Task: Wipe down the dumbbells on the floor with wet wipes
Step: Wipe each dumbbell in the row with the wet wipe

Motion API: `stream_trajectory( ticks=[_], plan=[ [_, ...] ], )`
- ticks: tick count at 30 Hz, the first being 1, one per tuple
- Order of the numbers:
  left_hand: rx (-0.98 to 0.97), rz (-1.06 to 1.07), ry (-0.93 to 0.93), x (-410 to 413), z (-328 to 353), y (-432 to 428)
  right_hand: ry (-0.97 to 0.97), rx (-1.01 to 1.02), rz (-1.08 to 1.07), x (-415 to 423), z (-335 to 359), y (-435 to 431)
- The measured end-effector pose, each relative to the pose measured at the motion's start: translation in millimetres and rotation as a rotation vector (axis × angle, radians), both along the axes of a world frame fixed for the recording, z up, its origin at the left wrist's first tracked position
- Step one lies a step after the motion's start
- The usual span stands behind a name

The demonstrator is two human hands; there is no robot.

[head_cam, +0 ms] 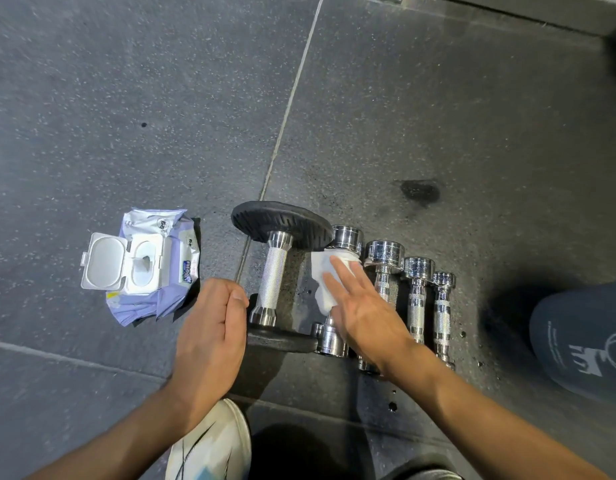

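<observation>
— Where were the dumbbells?
— Five lay side by side on the rubber floor, with the black-plated dumbbell leftmost.
— And the hands?
— The right hand pressed a white wipe with straight fingers onto the second dumbbell. The left hand sat curled beside the big one's near plate; I couldn't tell whether it gripped anything. The wipes pack lay open, further left.

Right hand presses a white wipe flat onto a chrome dumbbell. Left hand rests against the black-ended dumbbell. Wipes pack lies open, left.
</observation>
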State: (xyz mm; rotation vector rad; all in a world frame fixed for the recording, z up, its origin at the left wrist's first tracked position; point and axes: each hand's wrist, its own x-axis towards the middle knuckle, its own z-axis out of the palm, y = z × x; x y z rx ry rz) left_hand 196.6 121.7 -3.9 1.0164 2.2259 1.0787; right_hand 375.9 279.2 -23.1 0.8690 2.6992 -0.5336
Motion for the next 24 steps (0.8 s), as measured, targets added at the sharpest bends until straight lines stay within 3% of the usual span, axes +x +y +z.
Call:
stream_trajectory(
  ticks=[5, 8, 10, 14, 24],
  plan=[
    [-0.011, -0.006, 0.003, -0.4, 1.7, 0.8, -0.019, -0.298, -0.163, -0.1, 12.8, -7.1],
    [-0.031, -0.004, 0.005, 0.5, 0.4, -0.7, -0.136, -0.423, -0.071, 10.6, 21.3, -29.2],
    [-0.03, -0.005, 0.005, 0.5, -0.5, -1.0, -0.158, -0.346, -0.024, 20.4, 19.4, -46.4],
    [-0.028, -0.01, 0.002, 0.1, -0.4, -0.8, -0.147, 0.015, -0.033, 34.5, 12.4, -83.7],
    [-0.039, -0.001, 0.002, 0.2, 2.9, -0.3, -0.113, 0.192, -0.092, 54.8, 9.8, -108.8]
  ],
)
